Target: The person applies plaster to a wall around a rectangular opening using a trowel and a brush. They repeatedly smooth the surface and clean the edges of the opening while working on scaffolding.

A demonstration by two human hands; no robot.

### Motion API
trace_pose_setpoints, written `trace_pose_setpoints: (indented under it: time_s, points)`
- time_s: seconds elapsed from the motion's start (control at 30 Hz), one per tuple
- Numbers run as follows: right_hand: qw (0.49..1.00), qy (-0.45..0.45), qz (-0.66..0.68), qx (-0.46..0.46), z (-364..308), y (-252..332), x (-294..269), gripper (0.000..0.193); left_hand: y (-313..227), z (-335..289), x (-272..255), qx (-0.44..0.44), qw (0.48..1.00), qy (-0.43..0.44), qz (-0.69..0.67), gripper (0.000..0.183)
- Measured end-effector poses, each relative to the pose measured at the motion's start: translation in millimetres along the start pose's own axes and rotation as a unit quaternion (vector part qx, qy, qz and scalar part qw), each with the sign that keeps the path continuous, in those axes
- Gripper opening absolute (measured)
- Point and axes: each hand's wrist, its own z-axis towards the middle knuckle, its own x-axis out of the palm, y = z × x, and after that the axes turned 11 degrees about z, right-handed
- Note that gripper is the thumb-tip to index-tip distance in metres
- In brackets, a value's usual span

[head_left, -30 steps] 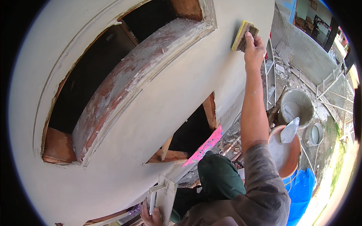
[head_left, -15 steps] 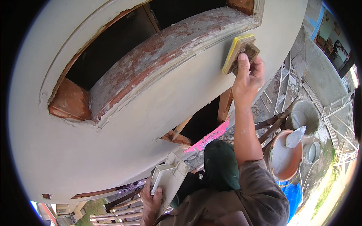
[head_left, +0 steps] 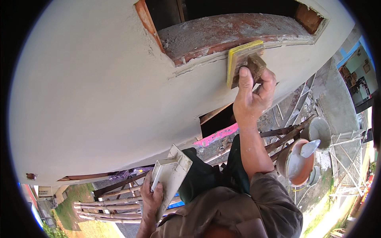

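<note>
My right hand [head_left: 254, 93] is raised and closed around the brown wooden grip of a sponge float [head_left: 239, 59]. The float's yellow pad faces the pale plastered wall [head_left: 99, 103], at or very near its surface, just under the rough ledge [head_left: 234, 29] of a window opening. Lower down, my left hand [head_left: 151, 198] grips a whitish, plaster-smeared hand float [head_left: 173, 168] by its raised handle. That one is held tilted in front of my body, apart from the wall. Some of the right fingers are hidden behind the wooden grip.
Below right stand an orange-rimmed tub [head_left: 305, 166] with grey mix and a trowel [head_left: 310, 148] across it, plus a grey bucket [head_left: 319, 131]. Bamboo poles [head_left: 111, 206] lie at lower left. A pink strip [head_left: 216, 135] runs beneath a lower dark opening. A metal ladder-like frame [head_left: 299, 101] leans at right.
The view has shifted, so the window opening sits farther right. Along the wall under the ledge, my right hand has carried the sponge float leftward, away from the opening's right corner. Both grips remain.
</note>
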Motion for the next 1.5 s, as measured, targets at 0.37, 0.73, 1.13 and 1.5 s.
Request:
trace_pose_setpoints:
  time_s: [0.37,0.73,1.13,1.5]
  points:
    - [0.986,0.134,-0.011,-0.099,-55.7,17.0,22.7,0.042,17.6,-15.3,-11.0,-0.052,0.992,0.107,-0.047,0.054]
    - [0.813,-0.077,-0.55,0.177,-116.6,-67.7,-330.9,0.03,-42.2,69.7,38.3,0.133,0.98,0.098,-0.11,0.064]
    - [0.649,-0.112,-0.672,0.339,-183.7,-60.8,-486.0,0.041,-259.1,182.2,173.7,0.488,0.869,0.007,-0.084,0.063]
    - [0.968,-0.052,0.034,0.244,40.0,-64.4,-294.0,0.07,-358.3,198.8,310.5,0.592,0.792,-0.149,-0.013,0.074]
